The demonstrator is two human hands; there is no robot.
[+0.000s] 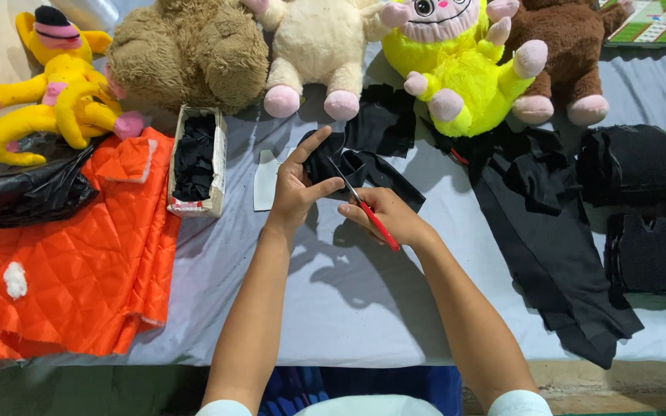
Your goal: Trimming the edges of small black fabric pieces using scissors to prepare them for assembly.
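My left hand (296, 187) pinches a piece of black fabric (364, 171) and holds it up above the grey table cover (348, 300). My right hand (385, 214) grips red-handled scissors (365, 206), whose blades reach into the fabric just beside my left fingers. A white paper template (265, 181) lies flat under my left hand.
Several plush toys line the far edge: yellow (55, 85), brown (190, 50), cream (317, 46), bright yellow (452, 65). A small box of black pieces (196, 160) stands left. Orange quilted cloth (71, 254) and a black bag (25, 189) lie left; black fabric (549, 231) and stacked cut pieces (641, 208) right.
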